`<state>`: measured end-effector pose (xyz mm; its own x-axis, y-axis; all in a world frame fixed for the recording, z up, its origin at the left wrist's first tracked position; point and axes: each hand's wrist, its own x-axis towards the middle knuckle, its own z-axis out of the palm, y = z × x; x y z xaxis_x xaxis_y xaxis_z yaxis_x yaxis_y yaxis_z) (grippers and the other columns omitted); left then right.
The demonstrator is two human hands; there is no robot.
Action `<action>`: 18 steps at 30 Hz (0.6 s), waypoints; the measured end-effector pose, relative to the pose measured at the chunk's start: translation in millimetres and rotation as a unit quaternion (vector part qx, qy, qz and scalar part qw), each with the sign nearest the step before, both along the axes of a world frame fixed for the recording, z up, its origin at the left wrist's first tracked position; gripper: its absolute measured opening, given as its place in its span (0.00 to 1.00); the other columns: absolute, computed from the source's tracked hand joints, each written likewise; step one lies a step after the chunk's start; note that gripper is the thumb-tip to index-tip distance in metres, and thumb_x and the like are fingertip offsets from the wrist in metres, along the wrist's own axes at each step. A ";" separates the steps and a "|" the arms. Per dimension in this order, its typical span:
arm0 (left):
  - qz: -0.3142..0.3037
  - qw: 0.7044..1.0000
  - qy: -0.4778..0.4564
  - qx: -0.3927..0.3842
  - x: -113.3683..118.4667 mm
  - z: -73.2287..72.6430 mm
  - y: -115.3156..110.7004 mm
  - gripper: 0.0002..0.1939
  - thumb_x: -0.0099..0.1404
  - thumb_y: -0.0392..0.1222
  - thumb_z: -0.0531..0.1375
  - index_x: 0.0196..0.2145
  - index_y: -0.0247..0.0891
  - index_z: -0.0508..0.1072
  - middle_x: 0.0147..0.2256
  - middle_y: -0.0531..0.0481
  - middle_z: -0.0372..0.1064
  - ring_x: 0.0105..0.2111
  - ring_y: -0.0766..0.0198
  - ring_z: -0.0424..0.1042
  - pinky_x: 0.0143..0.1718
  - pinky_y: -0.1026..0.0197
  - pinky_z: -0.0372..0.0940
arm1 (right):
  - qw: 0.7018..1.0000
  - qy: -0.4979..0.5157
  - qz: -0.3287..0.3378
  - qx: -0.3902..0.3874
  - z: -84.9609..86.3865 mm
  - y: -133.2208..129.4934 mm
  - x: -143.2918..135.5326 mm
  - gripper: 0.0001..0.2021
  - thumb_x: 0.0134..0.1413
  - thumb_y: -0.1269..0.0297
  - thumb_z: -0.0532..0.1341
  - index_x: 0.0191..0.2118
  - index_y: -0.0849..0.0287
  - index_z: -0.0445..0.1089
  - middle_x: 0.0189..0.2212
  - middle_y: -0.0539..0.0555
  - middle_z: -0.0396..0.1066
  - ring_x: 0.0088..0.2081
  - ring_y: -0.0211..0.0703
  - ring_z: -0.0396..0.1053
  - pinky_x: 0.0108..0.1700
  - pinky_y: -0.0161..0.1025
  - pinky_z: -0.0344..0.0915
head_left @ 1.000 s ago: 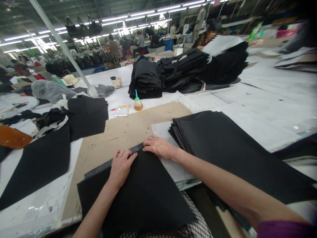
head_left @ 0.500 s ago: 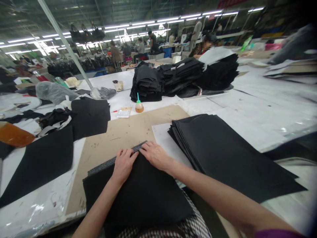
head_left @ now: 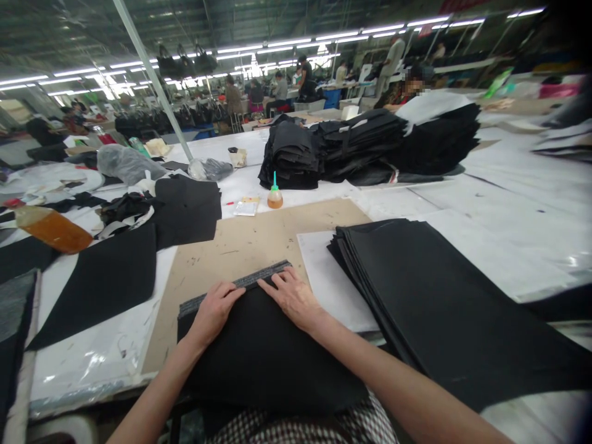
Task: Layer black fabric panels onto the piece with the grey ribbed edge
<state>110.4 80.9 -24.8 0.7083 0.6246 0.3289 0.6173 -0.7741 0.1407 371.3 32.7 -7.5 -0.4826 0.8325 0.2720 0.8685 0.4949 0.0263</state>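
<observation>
A large black sheet of material (head_left: 272,357) lies in front of me, its near part hanging past the table edge over a checked cloth. Along its far edge shows a speckled grey layered strip (head_left: 264,273). My left hand (head_left: 215,311) rests on this edge, fingers lying over it and thumb stretched inward. My right hand (head_left: 293,299) presses on the same edge further right, its fingers spread. A short gap separates the two hands. Beneath the sheet is a tan board (head_left: 222,246). To the right sits a stack of black sheets (head_left: 439,296).
Beyond the board stand a small glue bottle with a green nozzle (head_left: 275,198) and a white packet (head_left: 246,206). Bundled black pieces (head_left: 361,145) lie further back. An amber-filled bottle (head_left: 53,228) lies at left, near black pieces (head_left: 106,277). Several people work behind.
My view has swung left, so things appear further right. My left hand has slid left along the sheet's edge, and the right hand's fingers have spread.
</observation>
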 end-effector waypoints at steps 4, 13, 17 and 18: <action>0.003 0.998 0.052 0.037 0.5 4.7 -3.8 0.17 0.71 0.33 0.52 0.55 0.40 0.71 0.45 0.44 0.69 0.45 0.58 0.67 0.48 0.54 0.66 | 1.000 -0.027 0.015 0.004 2.0 3.1 -2.6 0.21 0.66 0.72 0.51 0.63 0.55 0.63 0.41 0.60 0.68 0.42 0.50 0.64 0.61 0.56 0.51; -0.017 0.988 0.071 0.133 -7.5 -13.0 2.2 0.28 0.63 0.26 0.51 0.57 0.48 0.71 0.47 0.47 0.74 0.45 0.57 0.72 0.47 0.55 0.67 | 0.999 0.019 0.007 0.044 -1.0 -9.0 -41.0 0.11 0.61 0.66 0.58 0.47 0.61 0.71 0.41 0.59 0.70 0.43 0.50 0.65 0.47 0.47 0.65; -0.064 0.981 -0.054 0.175 -19.1 -37.1 21.5 0.37 0.57 0.27 0.52 0.56 0.67 0.69 0.38 0.58 0.77 0.34 0.60 0.75 0.34 0.59 0.71 | 0.996 0.001 0.025 0.086 -26.0 3.4 -48.4 0.12 0.65 0.61 0.53 0.41 0.57 0.73 0.38 0.55 0.71 0.37 0.45 0.68 0.35 0.41 0.67; -0.039 0.983 -0.051 0.173 -21.4 -36.3 22.4 0.35 0.58 0.30 0.54 0.55 0.70 0.69 0.37 0.58 0.77 0.35 0.58 0.76 0.34 0.57 0.72 | 0.996 -0.009 0.022 0.088 -27.4 7.0 -47.3 0.14 0.66 0.61 0.51 0.39 0.55 0.74 0.38 0.54 0.72 0.36 0.44 0.68 0.33 0.40 0.67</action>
